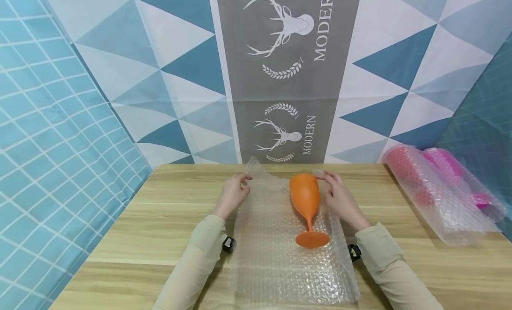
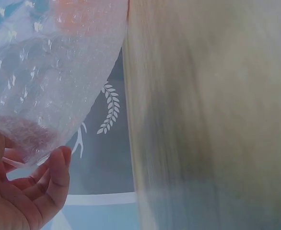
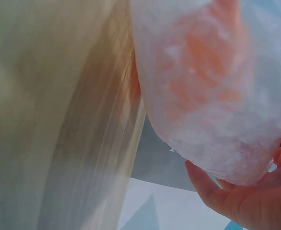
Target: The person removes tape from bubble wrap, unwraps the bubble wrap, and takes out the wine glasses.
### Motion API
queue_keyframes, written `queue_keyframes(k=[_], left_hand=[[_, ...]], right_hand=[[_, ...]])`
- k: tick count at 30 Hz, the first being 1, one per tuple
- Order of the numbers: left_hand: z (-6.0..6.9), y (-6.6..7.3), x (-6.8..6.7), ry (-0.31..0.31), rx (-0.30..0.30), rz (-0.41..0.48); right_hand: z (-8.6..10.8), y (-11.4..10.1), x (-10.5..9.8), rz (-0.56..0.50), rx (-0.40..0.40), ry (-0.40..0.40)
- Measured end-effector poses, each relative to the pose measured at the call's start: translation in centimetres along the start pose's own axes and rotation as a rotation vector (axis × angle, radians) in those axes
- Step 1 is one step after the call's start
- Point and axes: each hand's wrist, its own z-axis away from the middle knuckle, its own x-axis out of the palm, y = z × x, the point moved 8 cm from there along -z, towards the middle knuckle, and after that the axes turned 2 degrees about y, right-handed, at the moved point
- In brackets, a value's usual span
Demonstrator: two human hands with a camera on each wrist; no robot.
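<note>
An orange goblet (image 1: 305, 196) lies on its side on a sheet of bubble wrap (image 1: 272, 265), its rim toward the back and its round base toward the front. My left hand (image 1: 234, 193) pinches the far left corner of the wrap; in the left wrist view the fingers of that hand (image 2: 32, 191) are curled at the wrap's edge (image 2: 49, 81). At the far right corner, beside the goblet's rim, my right hand (image 1: 339, 196) grips the wrap. The right wrist view has this hand (image 3: 251, 196) holding the wrap (image 3: 217, 143), with orange showing blurred through the plastic.
At the table's right side lie pink and red items (image 1: 404, 167) rolled in bubble wrap (image 1: 460, 212). The wooden table (image 1: 160, 239) ends at a patterned cloth backdrop (image 1: 192, 78), with a blue checked cloth (image 1: 52, 145) on the left.
</note>
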Motion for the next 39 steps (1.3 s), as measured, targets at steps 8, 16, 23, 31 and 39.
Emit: queue_keyframes(k=[8, 16, 23, 31, 39], left_hand=[[0.0, -0.5, 0.1, -0.018, -0.031, -0.007], [0.0, -0.7, 0.2, -0.023, -0.037, -0.025], [0.1, -0.7, 0.3, -0.045, -0.039, -0.044], [0.1, -1.2, 0.6, -0.079, -0.048, -0.047], [0.0, -2.1, 1.0, -0.133, -0.096, -0.05]], right_hand=[[-0.1, 0.4, -0.3, -0.027, 0.006, -0.014], [-0.1, 1.1, -0.4, -0.021, 0.017, -0.021], [0.0, 1.7, -0.5, -0.025, 0.055, -0.035], [-0.1, 2.3, -0.6, -0.025, 0.059, -0.031], [-0.2, 2.9, -0.9, -0.022, 0.067, -0.021]])
